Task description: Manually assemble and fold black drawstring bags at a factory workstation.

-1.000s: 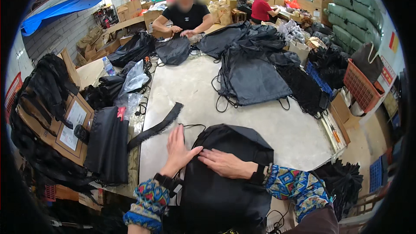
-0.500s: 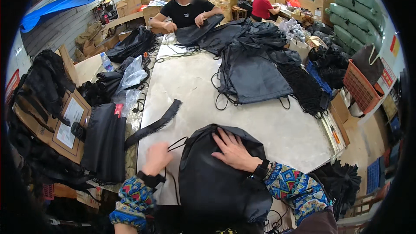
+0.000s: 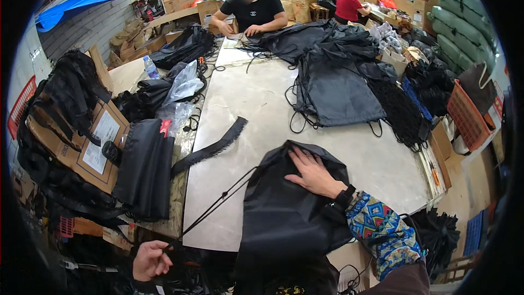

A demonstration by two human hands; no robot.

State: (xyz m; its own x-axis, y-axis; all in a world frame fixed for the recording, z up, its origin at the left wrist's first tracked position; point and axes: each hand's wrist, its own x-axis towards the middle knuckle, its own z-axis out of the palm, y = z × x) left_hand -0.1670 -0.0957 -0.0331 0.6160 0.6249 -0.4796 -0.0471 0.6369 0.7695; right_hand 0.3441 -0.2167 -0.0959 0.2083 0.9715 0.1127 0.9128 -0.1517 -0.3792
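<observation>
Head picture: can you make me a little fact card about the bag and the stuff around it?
Left grip: holding the cord, stretched straight
Right grip: fingers spread on the bag
Bag: black, partly past the near edge of the table
Left of bag: frayed black strip
Far side: person in a black top

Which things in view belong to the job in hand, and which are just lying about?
In use:
black drawstring bag, under the right hand
its cord, stretched to the left hand

Seemingly lying about:
frayed black strip
plastic bottle
orange-red basket at right
</observation>
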